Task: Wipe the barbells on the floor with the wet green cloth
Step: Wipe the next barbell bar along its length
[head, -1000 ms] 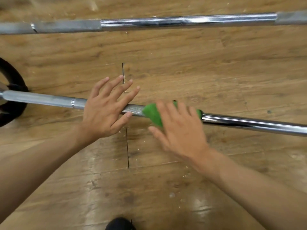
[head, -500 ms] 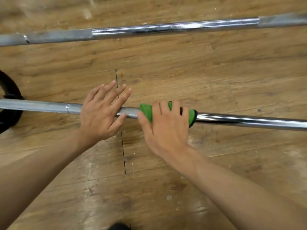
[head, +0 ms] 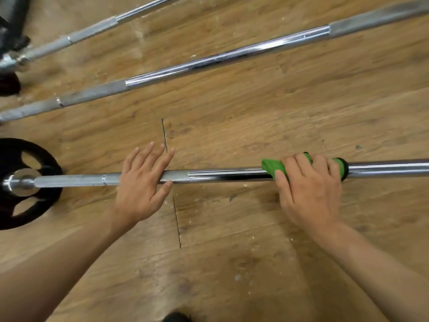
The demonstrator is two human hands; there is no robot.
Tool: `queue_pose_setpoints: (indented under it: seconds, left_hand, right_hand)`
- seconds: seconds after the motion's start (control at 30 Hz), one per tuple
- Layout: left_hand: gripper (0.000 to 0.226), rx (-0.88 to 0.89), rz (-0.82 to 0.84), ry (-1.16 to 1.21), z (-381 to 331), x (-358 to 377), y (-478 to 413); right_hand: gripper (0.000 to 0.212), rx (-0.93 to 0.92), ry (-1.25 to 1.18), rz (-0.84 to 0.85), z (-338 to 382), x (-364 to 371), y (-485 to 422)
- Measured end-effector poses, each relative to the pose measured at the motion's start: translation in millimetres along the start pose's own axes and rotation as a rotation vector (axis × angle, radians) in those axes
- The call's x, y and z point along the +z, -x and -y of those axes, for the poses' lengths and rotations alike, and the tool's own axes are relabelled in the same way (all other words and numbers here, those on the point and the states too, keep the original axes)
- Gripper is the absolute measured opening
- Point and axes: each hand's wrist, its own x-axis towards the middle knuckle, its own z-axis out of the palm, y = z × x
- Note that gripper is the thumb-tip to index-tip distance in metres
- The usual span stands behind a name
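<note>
Our right hand (head: 311,189) has its grip clamped around the green cloth (head: 271,167), fingers curled over the top and thumb on the near side, with the cloth wrapped about the nearest barbell (head: 227,176) on the wooden floor (head: 232,117). Half a second ago this grip sat close beside our left hand. Now it lies well to the right along the smooth chrome stretch, with a bare length of bar between the two. Our left hand (head: 141,189) rests flat on the knurled section, fingers straight and spread, holding nothing, much as before. Left of it, the black weight plate (head: 30,205) at the bar's end shows more fully than earlier. Beyond the grip a second barbell (head: 222,58) lies slanted, and a third barbell (head: 92,29) has come into view farther off.
</note>
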Motion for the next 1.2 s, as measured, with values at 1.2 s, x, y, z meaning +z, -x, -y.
queue_pose_setpoints:
  seconds: [1.2]
  left_hand:
    - [0.080,-0.006,-0.053,-0.051,-24.1,1.5,58.8]
  right_hand:
    - [0.032,0.090,-0.151,0.106,177.1,4.8,37.5]
